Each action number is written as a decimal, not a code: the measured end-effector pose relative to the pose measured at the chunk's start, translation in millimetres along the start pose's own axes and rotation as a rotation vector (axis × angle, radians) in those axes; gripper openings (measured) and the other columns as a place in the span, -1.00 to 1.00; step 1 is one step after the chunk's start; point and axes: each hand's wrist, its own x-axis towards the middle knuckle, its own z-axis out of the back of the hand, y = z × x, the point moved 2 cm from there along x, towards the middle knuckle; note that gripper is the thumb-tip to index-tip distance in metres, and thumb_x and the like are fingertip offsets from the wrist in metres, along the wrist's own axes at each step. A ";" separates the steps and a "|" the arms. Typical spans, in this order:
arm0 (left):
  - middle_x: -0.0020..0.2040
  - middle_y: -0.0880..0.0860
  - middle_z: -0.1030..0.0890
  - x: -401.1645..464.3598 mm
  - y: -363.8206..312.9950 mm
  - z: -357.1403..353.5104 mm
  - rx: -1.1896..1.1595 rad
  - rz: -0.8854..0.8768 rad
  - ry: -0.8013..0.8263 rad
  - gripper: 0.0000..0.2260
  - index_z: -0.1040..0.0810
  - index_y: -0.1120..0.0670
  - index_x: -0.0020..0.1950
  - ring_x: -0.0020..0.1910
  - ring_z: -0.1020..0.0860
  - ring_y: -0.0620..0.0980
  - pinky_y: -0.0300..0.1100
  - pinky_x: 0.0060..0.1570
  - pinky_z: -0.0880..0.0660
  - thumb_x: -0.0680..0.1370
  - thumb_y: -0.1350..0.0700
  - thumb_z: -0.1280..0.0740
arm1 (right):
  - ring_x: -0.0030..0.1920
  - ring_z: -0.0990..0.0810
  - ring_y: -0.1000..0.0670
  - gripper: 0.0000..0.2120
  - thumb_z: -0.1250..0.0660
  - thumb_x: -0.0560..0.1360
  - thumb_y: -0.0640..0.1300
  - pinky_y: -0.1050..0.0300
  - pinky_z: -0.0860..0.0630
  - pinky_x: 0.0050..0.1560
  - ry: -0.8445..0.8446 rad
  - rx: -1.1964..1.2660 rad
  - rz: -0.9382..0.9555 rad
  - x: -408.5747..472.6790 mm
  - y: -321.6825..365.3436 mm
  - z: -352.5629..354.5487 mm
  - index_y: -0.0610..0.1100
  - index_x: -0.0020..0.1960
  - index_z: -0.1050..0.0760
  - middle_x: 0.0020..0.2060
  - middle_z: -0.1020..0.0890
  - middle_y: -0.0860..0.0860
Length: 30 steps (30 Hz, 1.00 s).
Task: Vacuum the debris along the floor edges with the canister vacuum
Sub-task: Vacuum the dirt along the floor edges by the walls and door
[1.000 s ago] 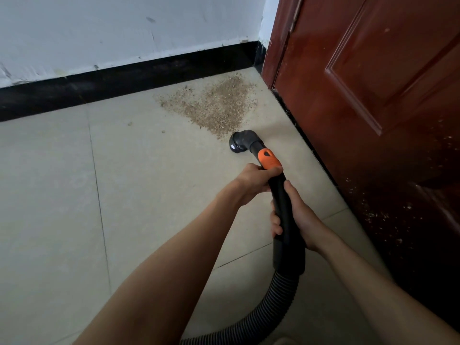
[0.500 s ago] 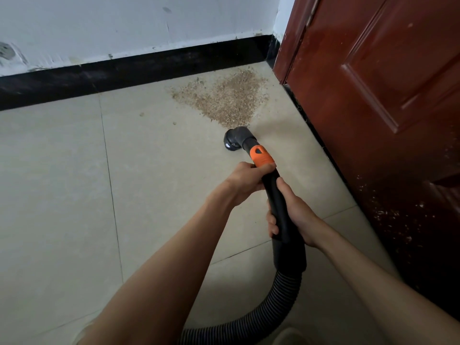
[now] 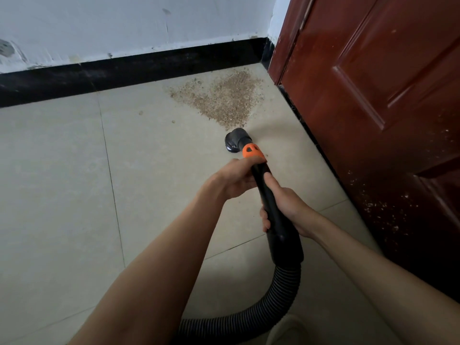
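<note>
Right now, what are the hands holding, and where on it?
Both grip the vacuum wand: left hand just below the orange collar, right hand lower, above the ribbed hose.

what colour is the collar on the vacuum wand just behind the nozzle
Orange, on the collar behind the dark nozzle; the head view shows it.

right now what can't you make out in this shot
- Canister: head view, cut off; hose leaves the bottom edge.
- Nozzle mouth: faces down, bristle contact with floor unclear.
- Left hand fingers: curled behind the wand.
- Specks on door: too small to identify.
</note>
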 end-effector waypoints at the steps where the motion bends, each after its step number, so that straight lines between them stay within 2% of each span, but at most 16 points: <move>1: -0.20 0.13 -0.52 -1.0 -2.8 6.2 -0.015 -0.002 -0.022 -0.80 -0.44 0.24 0.09 -0.27 -0.53 0.01 -0.23 -0.33 -0.56 0.57 0.13 -0.30 | -0.57 -0.49 -0.09 -0.49 -0.07 0.62 0.23 0.19 -0.45 -0.48 -0.004 -0.064 0.023 1.1 4.3 -7.0 -0.23 -0.16 -0.36 -0.54 -0.51 -0.13; 4: -0.19 0.12 -0.44 -3.1 -12.4 21.5 -0.059 -0.008 -0.116 -0.76 -0.37 0.20 -0.12 -0.25 -0.46 0.02 -0.08 -0.12 -0.50 0.62 0.04 -0.23 | -0.61 -0.50 -0.07 -0.53 -0.10 0.63 0.18 0.24 -0.42 -0.53 0.015 -0.250 0.082 6.9 14.1 -25.0 -0.23 -0.15 -0.35 -0.58 -0.52 -0.10; 6: -0.19 0.10 -0.39 -4.3 -16.5 28.9 -0.058 -0.001 -0.174 -0.73 -0.30 0.18 -0.17 -0.25 -0.43 0.02 -0.06 -0.03 -0.45 0.63 0.04 -0.19 | -0.61 -0.50 -0.06 -0.53 -0.11 0.62 0.18 0.19 -0.44 -0.51 0.025 -0.361 0.113 11.9 20.5 -31.7 -0.23 -0.17 -0.35 -0.58 -0.51 -0.09; 8: -0.21 0.09 -0.37 -2.3 -19.1 33.0 -0.058 0.003 -0.208 -0.73 -0.28 0.16 -0.20 -0.27 -0.41 0.01 -0.07 -0.04 -0.44 0.64 0.06 -0.17 | -0.60 -0.50 -0.06 -0.54 -0.14 0.61 0.19 0.15 -0.46 -0.48 0.008 -0.473 0.118 16.4 30.1 -31.0 -0.21 -0.18 -0.35 -0.54 -0.52 -0.09; 10: -0.24 0.08 -0.35 2.3 -22.9 35.9 -0.083 -0.010 -0.234 -0.74 -0.28 0.15 -0.20 -0.29 -0.40 0.00 -0.10 -0.18 -0.45 0.64 0.07 -0.15 | -0.58 -0.50 -0.05 -0.55 -0.15 0.60 0.20 0.16 -0.46 -0.48 -0.006 -0.629 0.116 19.9 44.6 -26.7 -0.19 -0.18 -0.34 -0.48 -0.53 -0.10; 12: -0.24 0.07 -0.37 8.6 -27.4 37.1 -0.106 -0.026 -0.257 -0.77 -0.33 0.17 -0.09 -0.31 -0.40 -0.01 -0.15 -0.29 -0.43 0.65 0.03 -0.14 | -0.62 -0.48 -0.01 -0.55 -0.15 0.59 0.21 0.23 -0.42 -0.53 -0.003 -0.778 0.123 23.8 60.8 -20.8 -0.18 -0.17 -0.33 -0.46 -0.53 -0.09; 15: -0.11 0.09 -0.45 23.1 -31.9 35.5 -0.097 -0.016 -0.271 -0.66 -0.28 0.14 0.25 -0.23 -0.47 0.01 -0.10 -0.19 -0.46 0.63 -0.08 -0.15 | -0.63 -0.48 -0.02 -0.52 -0.14 0.59 0.23 0.22 -0.42 -0.55 0.018 -0.932 0.122 32.5 78.1 -14.6 -0.22 -0.12 -0.35 -0.43 -0.55 -0.11; 17: -0.01 0.10 -0.46 33.4 -33.0 33.7 -0.077 0.005 -0.275 -0.58 -0.25 0.15 0.34 -0.17 -0.49 0.03 -0.09 -0.19 -0.48 0.62 -0.11 -0.13 | -0.56 -0.50 -0.08 -0.50 -0.14 0.58 0.24 0.15 -0.47 -0.51 0.015 -0.978 0.105 38.4 82.0 -11.0 -0.25 -0.05 -0.38 -0.39 -0.56 -0.13; 20: -0.12 0.09 -0.45 44.6 -34.3 25.7 -0.033 0.016 -0.244 -0.66 -0.29 0.17 0.21 -0.20 -0.48 0.01 -0.15 -0.33 -0.44 0.63 -0.08 -0.10 | -0.52 -0.52 -0.09 -0.52 -0.14 0.57 0.23 0.15 -0.49 -0.48 -0.014 -0.995 0.081 44.7 81.2 0.4 -0.23 -0.02 -0.39 -0.36 -0.56 -0.13; 25: -0.23 0.09 -0.40 58.5 -35.6 2.3 0.020 0.009 -0.175 -0.76 -0.28 0.16 0.02 -0.27 -0.44 0.01 -0.16 -0.29 -0.44 0.64 -0.02 -0.09 | -0.51 -0.52 -0.09 -0.55 -0.15 0.57 0.24 0.20 -0.43 -0.53 -0.034 -0.921 0.036 47.4 79.0 26.2 -0.18 -0.12 -0.34 -0.38 -0.55 -0.13; 30: -0.24 0.08 -0.40 71.7 -36.1 -14.3 0.040 -0.004 -0.157 -0.75 -0.29 0.12 -0.15 -0.29 -0.45 0.00 -0.17 -0.30 -0.45 0.63 -0.02 -0.09 | -0.55 -0.49 -0.04 -0.55 -0.15 0.56 0.25 0.22 -0.39 -0.55 -0.040 -0.890 0.032 49.1 79.2 46.1 -0.16 -0.13 -0.34 -0.41 -0.54 -0.11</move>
